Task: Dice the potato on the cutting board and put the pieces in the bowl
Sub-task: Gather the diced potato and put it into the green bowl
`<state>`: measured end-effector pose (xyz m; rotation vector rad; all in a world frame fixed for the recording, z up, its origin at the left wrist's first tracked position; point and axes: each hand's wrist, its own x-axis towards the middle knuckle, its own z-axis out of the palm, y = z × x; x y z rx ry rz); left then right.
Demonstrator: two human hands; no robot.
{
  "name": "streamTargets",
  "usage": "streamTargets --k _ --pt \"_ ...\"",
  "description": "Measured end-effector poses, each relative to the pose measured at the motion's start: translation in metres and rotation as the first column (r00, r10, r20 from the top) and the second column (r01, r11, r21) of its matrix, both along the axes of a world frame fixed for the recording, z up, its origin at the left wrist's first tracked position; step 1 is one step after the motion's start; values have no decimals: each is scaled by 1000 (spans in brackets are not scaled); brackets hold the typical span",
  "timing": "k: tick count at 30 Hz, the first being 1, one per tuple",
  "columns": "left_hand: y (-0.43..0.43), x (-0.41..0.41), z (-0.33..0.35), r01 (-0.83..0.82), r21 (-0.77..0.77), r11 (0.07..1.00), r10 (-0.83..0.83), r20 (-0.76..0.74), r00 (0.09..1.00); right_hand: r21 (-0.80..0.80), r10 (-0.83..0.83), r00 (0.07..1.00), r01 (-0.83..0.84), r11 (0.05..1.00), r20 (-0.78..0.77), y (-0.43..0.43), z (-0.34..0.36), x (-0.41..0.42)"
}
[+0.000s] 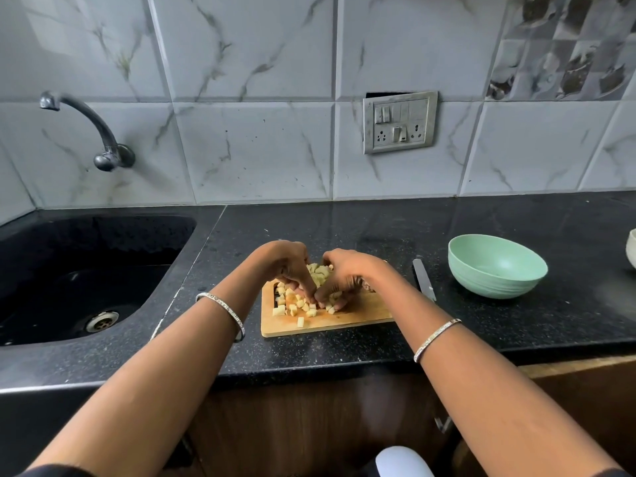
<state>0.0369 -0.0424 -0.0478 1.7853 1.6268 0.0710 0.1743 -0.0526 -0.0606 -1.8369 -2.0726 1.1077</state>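
A wooden cutting board lies on the black counter and carries a heap of pale diced potato pieces. My left hand and my right hand are cupped over the heap from either side, fingers curled down around the pieces and fingertips nearly meeting at the board. More dice show between the two hands. A mint-green bowl stands to the right of the board with nothing visible inside. A knife lies on the counter between board and bowl.
A black sink with a drain fills the left, a tap on the tiled wall above it. A switch and socket plate is on the wall. The edge of a white vessel shows at far right.
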Motion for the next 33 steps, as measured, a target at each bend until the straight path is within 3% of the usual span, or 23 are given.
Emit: streamTargets --k 9,21,28,33 --pt "-3 5 6 -40 -4 999 40 166 985 -82 -36 979 20 996 -198 9 -7 14" --pt "7 21 19 -30 -78 996 51 281 958 -149 -57 922 -1 989 -383 23 -1 45" --pt "12 36 20 12 -128 992 16 215 976 -223 -114 887 13 975 -448 26 -9 58" --pt "17 55 39 40 -85 996 -18 240 971 -188 -110 854 14 982 -509 24 11 81"
